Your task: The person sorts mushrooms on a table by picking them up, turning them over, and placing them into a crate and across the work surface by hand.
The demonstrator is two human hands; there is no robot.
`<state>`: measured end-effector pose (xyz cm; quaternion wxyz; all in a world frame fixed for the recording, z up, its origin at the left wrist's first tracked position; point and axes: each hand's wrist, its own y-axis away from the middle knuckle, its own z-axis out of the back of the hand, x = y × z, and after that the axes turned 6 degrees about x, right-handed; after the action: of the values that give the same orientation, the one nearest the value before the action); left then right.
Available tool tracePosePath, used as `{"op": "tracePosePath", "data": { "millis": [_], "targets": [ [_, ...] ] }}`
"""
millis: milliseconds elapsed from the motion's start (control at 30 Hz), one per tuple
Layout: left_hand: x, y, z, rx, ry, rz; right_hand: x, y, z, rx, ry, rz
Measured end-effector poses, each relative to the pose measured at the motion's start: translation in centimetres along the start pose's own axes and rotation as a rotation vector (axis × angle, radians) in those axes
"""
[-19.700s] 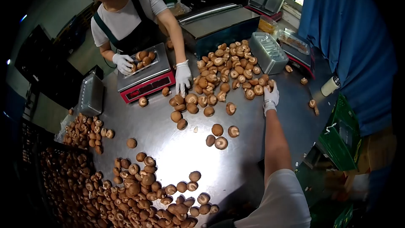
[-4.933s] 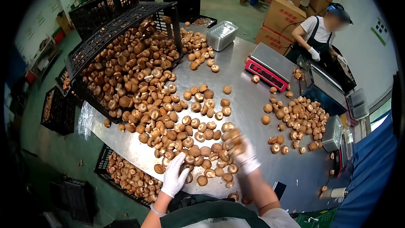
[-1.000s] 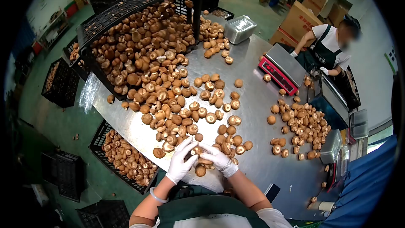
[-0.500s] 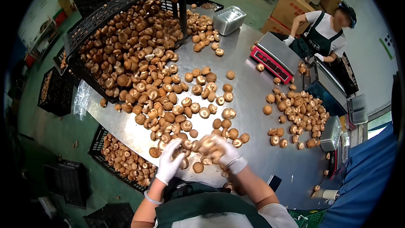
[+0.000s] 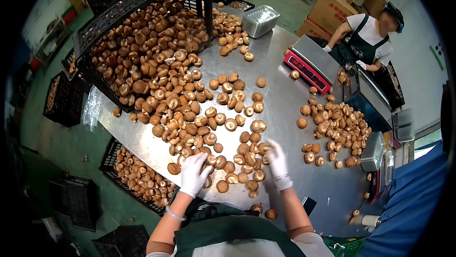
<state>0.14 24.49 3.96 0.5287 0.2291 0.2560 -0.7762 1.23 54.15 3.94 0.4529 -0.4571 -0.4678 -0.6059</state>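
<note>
Both of my hands wear white gloves. My left hand [image 5: 194,175] is curled at the near edge of the mushroom spread, its thumb and fingers around a brown shiitake mushroom that is mostly hidden. Just beyond its fingertips lies another shiitake mushroom [image 5: 220,162]. My right hand [image 5: 277,161] is at the right side of a small cluster, fingers bent and slightly apart beside a shiitake mushroom [image 5: 262,149]; I see nothing held in it. Between my hands several loose mushrooms lie on the metal table [image 5: 289,200], some caps up, some stems up.
A tipped black crate [image 5: 142,5] spills a large heap of mushrooms [image 5: 147,52] onto the table. Below the left edge stands another filled crate [image 5: 110,162]. On the right are a mushroom pile [image 5: 339,126], a red scale [image 5: 308,70] and clear trays [image 5: 260,20]. A co-worker [image 5: 363,43] stands opposite.
My right hand has moved right, away from the middle, and the mushrooms it held are gone from it. More mushrooms show in the cluster there. My left hand has closed its fingers more.
</note>
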Motion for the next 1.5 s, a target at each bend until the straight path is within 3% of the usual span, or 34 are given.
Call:
{"op": "tracePosePath", "data": {
  "millis": [33, 67, 100, 233, 333, 433, 533, 567, 633, 700, 800, 867, 900, 933, 1000, 1033, 1067, 1100, 1133, 1167, 1200, 1233, 1300, 1333, 1367, 1400, 1433, 1500],
  "targets": [
    [-0.3, -0.4, -0.7, 0.038, -0.070, -0.011, 0.0, 0.6, -1.7, 0.051, 0.286, 0.135],
    [-0.3, -0.8, -1.4, 0.087, -0.154, -0.036, -0.9, 0.7, -2.3, 0.108, 0.690, 0.421],
    [-0.3, -1.0, -1.9, 0.162, -0.231, -0.057, -1.2, 1.6, -3.5, 0.135, 0.822, 0.417],
    [0.5, -0.9, -3.1, 0.186, -0.326, -0.143, -2.1, 2.8, -2.5, 0.279, 0.719, 0.265],
    [0.7, -0.6, -2.8, 0.156, -0.183, -0.096, -0.5, 3.0, -1.2, 0.335, -0.340, -0.070],
    [0.5, -0.3, -2.7, 0.023, 0.140, -0.049, -1.6, 2.5, -0.7, 0.347, -0.578, -0.137],
    [-0.6, -0.2, -0.9, 0.070, 0.690, 0.198, -1.1, 3.0, -1.8, 0.344, -0.810, -0.203],
    [-1.7, -0.3, 0.5, 0.194, 1.094, 0.449, -0.9, 3.0, -2.2, 0.351, -0.811, -0.207],
    [-1.7, 0.0, 1.0, 0.217, 1.505, 0.514, -0.7, 3.0, -3.1, 0.419, -1.011, -0.192],
    [-0.5, 0.6, 0.6, 0.250, 1.732, 0.566, -0.7, 3.1, -4.0, 0.396, -1.022, -0.219],
    [0.2, 1.4, 0.3, 0.229, 1.826, 0.569, 0.0, 3.5, -4.9, 0.353, -1.068, -0.230],
    [1.2, 2.0, 1.3, 0.159, 1.930, 0.543, -0.2, 3.3, -3.4, 0.350, -1.140, -0.203],
    [1.5, 2.2, 2.3, 0.025, 1.912, 0.534, -0.5, 3.3, -2.4, 0.347, -1.211, -0.175],
    [2.1, 2.5, 3.8, -0.094, 1.893, 0.444, -1.2, 3.1, -1.5, 0.172, -1.252, -0.228],
    [4.3, 3.7, 6.1, -0.520, 1.980, 0.329, -2.3, 2.4, 2.7, 0.020, -1.213, -0.216],
    [7.2, 4.9, 6.7, -0.381, 2.141, 0.105, -2.7, 2.2, 4.7, -0.019, -1.186, -0.190],
    [5.0, 4.6, 8.6, -0.562, 2.205, 0.296, -3.2, 2.0, 6.2, -0.026, -1.156, -0.163],
    [7.1, 5.7, 8.4, -0.779, 1.997, 0.439, -3.1, 1.9, 7.3, -0.010, -1.078, -0.120],
    [8.8, 7.1, 7.8, -0.683, 1.852, 0.462, -3.2, 1.8, 7.9, -0.021, -1.077, -0.112],
    [9.2, 7.5, 7.5, -0.590, 1.707, 0.480, -2.5, 1.6, 8.2, -0.039, -0.852, -0.120],
    [7.6, 7.0, 7.5, -0.501, 1.545, 0.553, -1.9, 1.3, 8.5, -0.056, -0.627, -0.130],
    [6.0, 6.2, 7.4, -0.415, 1.317, 0.629, -1.7, 1.0, 8.2, -0.062, -0.624, -0.126],
    [4.6, 4.9, 5.8, -0.240, 1.076, 0.653, -1.3, 0.0, 6.0, -0.080, 0.026, 0.108],
    [3.0, 3.8, 5.2, -0.184, 1.002, 0.606, 1.9, 0.4, 4.7, -0.018, 0.149, -0.124],
    [1.7, 3.0, 4.4, -0.123, 0.973, 0.569, 1.5, -0.4, 3.9, -0.013, 0.575, 0.211],
    [0.6, 2.0, 3.2, -0.076, 0.913, 0.475, 1.3, -0.6, 3.2, 0.014, 0.714, 0.229],
    [0.6, 1.6, 1.7, -0.041, 0.615, 0.264, 2.0, -0.7, 2.0, 0.043, 0.853, 0.249],
    [-0.6, 0.1, -0.4, 0.027, 0.279, 0.059, 0.3, -1.8, 1.0, 0.052, 0.986, 0.268]
  ]
}}
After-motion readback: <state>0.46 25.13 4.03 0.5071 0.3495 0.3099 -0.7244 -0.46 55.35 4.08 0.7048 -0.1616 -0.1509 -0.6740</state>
